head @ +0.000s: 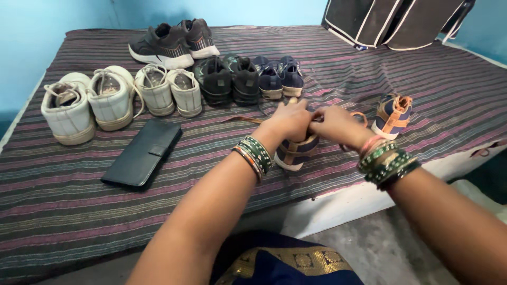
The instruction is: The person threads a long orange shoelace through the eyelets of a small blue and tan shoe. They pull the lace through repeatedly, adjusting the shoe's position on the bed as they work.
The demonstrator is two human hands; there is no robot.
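Left hand (289, 120) closed over top of small navy canvas shoe with orange trim (296, 152), gripping collar and upper; right hand (338, 125) just beside it, fingers pinched on what looks like orange lace (360, 114) at shoe's throat, exact hold partly hidden. Bangles on both wrists. Shoe resting sole-down on striped purple-and-grey bed cover (79, 200), near front edge, roughly mid-width. Long axis running away from wearer toward wall; pale sole end (283, 162) nearest camera, whether toe or heel not clear under the hands. Matching navy-and-orange shoe (393, 115) lying apart to the right, tilted on its side. Judgement for lacing step: keep shoe pinned flat with left hand, draw lace with even tension, avoid twisting strap. Further out: black leather wallet (142, 153) flat to the left; behind, row of two white sneaker pairs (113, 97), dark green-black pair (229, 79), small navy pair (280, 78); grey-black trainers (174, 42) at back.
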